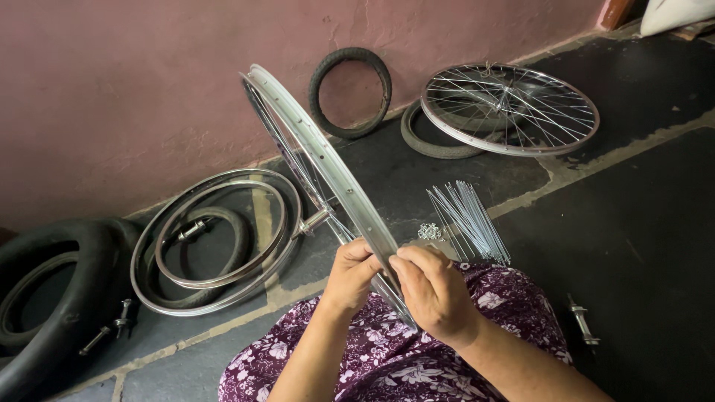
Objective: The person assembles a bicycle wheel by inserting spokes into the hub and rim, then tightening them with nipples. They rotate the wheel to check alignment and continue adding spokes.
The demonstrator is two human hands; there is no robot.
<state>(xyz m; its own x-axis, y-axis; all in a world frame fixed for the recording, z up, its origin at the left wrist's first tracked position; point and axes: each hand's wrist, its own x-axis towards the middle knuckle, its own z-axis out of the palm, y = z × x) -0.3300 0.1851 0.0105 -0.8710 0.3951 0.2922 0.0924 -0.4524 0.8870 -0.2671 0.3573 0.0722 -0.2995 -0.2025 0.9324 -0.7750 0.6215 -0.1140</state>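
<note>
Head view: both hands' fingers, left (350,272) and right (432,290), pinch shut around the upright rim (328,167).

We see a shiny metal rim (328,167), glossy steel spokes (469,219), matt black rubber tyres (45,298), and a rough dark floor (633,223).

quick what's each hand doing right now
Left hand: closed on the rim of the upright wheel.
Right hand: fingers pinched at the same rim; anything small in its grip cannot be told.

Both hands (395,286) together, fingers (406,262) curled.
</note>
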